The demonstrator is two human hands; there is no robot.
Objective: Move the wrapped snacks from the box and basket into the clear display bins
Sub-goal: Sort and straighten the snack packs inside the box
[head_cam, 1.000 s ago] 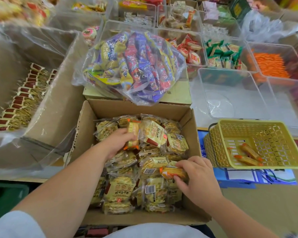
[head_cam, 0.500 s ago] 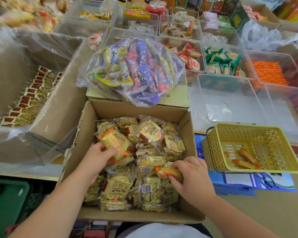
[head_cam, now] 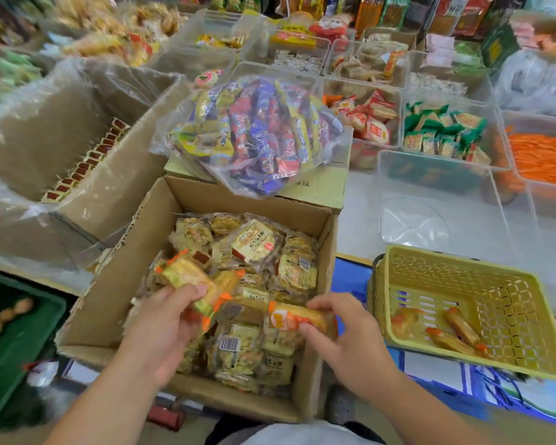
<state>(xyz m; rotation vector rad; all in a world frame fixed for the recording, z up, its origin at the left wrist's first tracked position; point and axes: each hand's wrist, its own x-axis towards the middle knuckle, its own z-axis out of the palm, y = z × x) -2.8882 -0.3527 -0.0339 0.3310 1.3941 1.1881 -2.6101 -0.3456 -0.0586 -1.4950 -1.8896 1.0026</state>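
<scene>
Far left, a plastic-lined carton [head_cam: 77, 175] with a row of brown-topped packets; near it the left hand [head_cam: 161, 329] grips a couple of orange-ended wrapped snacks [head_cam: 190, 277] above the open cardboard box [head_cam: 126, 284], which is packed with yellow-wrapped snacks [head_cam: 254, 245], and a clear bag of mixed sweets [head_cam: 254, 136] sits just beyond. The right hand [head_cam: 347, 338] pinches one orange-ended snack [head_cam: 294, 317] over the box's near right part. Right of the box, the yellow basket [head_cam: 527, 316] has a few loose snacks [head_cam: 456, 335] on its floor, and a clear display bin [head_cam: 437, 168] stands on the counter [head_cam: 357, 220] beyond it
</scene>
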